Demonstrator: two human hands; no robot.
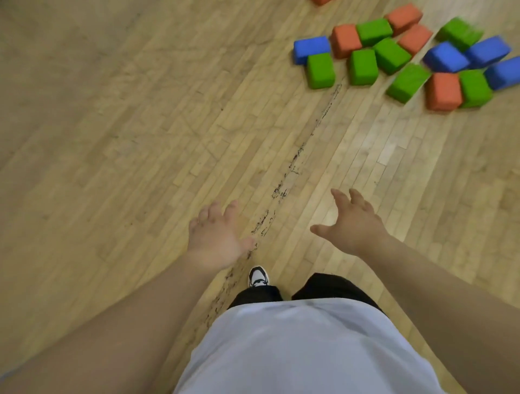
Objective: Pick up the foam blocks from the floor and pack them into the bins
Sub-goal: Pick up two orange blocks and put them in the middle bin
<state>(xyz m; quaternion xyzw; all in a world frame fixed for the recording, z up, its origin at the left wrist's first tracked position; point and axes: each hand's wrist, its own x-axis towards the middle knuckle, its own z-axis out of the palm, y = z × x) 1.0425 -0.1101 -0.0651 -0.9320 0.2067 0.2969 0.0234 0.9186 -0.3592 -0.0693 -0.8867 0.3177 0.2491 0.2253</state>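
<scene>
Several foam blocks lie in a loose cluster on the wooden floor at the upper right: green ones such as the nearest green block [320, 71], a blue block [311, 48] at the cluster's left end, and an orange block [444, 91] toward the right. My left hand [215, 236] hangs over the floor at centre with fingers spread, holding nothing. My right hand [356, 222] is stretched forward with fingers splayed, also holding nothing. Both hands are well short of the blocks. No bin is in view.
A dark scuffed line [284, 191] runs diagonally across the wooden floor [112, 126] from my feet toward the blocks. One shoe [258, 277] shows below my hands. Part of another orange block [320, 1] sits at the top edge.
</scene>
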